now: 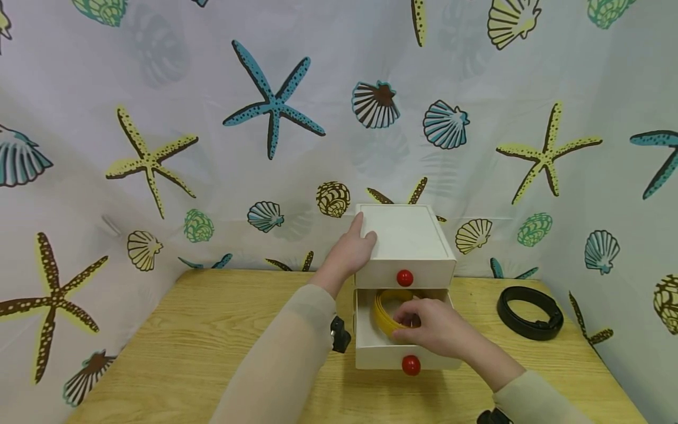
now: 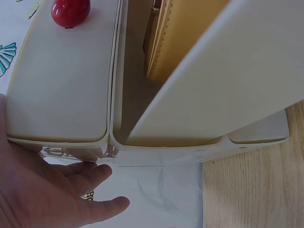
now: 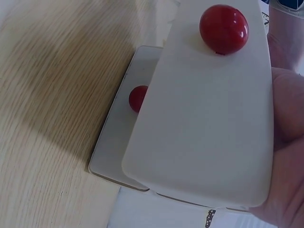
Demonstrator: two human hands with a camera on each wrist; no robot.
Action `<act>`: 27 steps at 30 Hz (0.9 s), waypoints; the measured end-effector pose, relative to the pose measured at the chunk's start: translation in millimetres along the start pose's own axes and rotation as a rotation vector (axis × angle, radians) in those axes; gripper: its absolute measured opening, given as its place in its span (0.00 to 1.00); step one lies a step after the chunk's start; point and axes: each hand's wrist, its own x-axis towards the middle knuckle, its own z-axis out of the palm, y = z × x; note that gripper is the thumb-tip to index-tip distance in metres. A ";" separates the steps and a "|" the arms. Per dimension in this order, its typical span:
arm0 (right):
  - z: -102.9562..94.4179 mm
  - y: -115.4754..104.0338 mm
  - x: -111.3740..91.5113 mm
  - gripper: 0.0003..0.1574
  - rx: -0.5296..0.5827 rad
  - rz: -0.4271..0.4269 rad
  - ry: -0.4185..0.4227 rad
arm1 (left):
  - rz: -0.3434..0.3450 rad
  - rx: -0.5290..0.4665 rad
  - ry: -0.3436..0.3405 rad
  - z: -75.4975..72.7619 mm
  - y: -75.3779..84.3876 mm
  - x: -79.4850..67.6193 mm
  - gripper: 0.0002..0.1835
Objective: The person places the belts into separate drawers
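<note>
Yellow coiled belt (image 1: pixel 382 317) in pulled-out drawer (image 1: pixel 381 357) of white cabinet (image 1: pixel 405 232). Right hand (image 1: pixel 435 325) grips it; left hand (image 1: pixel 351 252), fingers loosely extended, rests along cabinet's left edge. Apparent step: handling belt; next move likely calls for steady cabinet. Black belt (image 1: pixel 536 330) right of cabinet.

Bench (image 1: pixel 185 335), head view: a flat top of pale yellow-brown wood with fine grain running mainly from side to side. Directly on it stand two things. The white chest of drawers (image 1: pixel 405 232) rests upright, right of centre and toward the back; its lowest drawer (image 3: pixel 118 142), shut, sits nearest the wood, while the middle drawer (image 1: pixel 381 357) projects above the bench and shades the surface in front. The black belt (image 1: pixel 529 330) lies coiled in a ring near the right edge, apart from the chest.
</note>
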 end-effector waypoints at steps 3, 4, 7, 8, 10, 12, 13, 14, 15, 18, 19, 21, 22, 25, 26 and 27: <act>-0.2 0.0 0.3 0.08 0.005 0.005 -0.008 | -0.001 0.003 0.000 0.1 -0.1 0.0 0.40; -0.1 0.2 0.5 0.08 0.005 0.008 -0.009 | 0.000 0.003 0.001 0.1 -0.1 -0.1 0.40; 0.5 1.2 1.0 0.08 0.005 0.015 -0.011 | 0.003 0.000 0.002 0.2 -0.2 -0.1 0.40; 0.7 1.4 1.1 0.08 0.006 0.016 -0.010 | 0.003 -0.002 0.002 0.1 -0.1 -0.2 0.40; 1.0 1.7 0.9 0.07 0.010 0.020 -0.011 | 0.005 -0.004 0.003 -0.1 0.0 -0.3 0.40; 1.1 1.9 0.7 0.06 0.016 0.019 -0.012 | 0.006 -0.005 0.003 -0.2 0.1 -0.3 0.39; 1.2 2.1 0.6 0.06 0.019 0.017 -0.012 | 0.006 -0.004 0.003 -0.1 0.1 -0.1 0.39; 1.3 2.3 0.6 0.05 0.021 0.016 -0.011 | 0.006 -0.004 0.003 0.0 0.1 -0.2 0.39; 1.4 2.6 0.7 0.04 0.023 0.013 -0.010 | 0.007 -0.003 0.004 0.1 0.2 -0.3 0.39; 1.6 3.5 1.1 0.04 0.019 0.005 0.009 | 0.005 -0.003 0.003 0.3 -0.3 -0.1 0.39; 1.5 3.7 1.1 0.05 0.017 0.004 0.018 | 0.003 -0.004 0.003 0.4 -0.5 0.1 0.39; 1.1 3.7 0.8 0.05 0.016 0.002 0.036 | -0.001 -0.006 0.003 0.5 -0.8 0.3 0.39; 0.7 3.4 0.5 0.06 0.015 0.001 0.045 | -0.003 -0.006 0.003 0.5 -1.0 0.4 0.39; -0.6 2.0 -1.0 0.07 0.021 0.005 0.064 | -0.008 -0.009 0.002 0.6 -0.9 0.3 0.39; -1.0 1.4 -1.6 0.07 0.024 0.010 0.069 | -0.009 -0.010 0.001 0.5 -0.7 0.1 0.39; -1.4 0.7 -2.1 0.07 0.026 0.016 0.074 | -0.011 -0.011 0.001 0.5 -0.6 0.1 0.39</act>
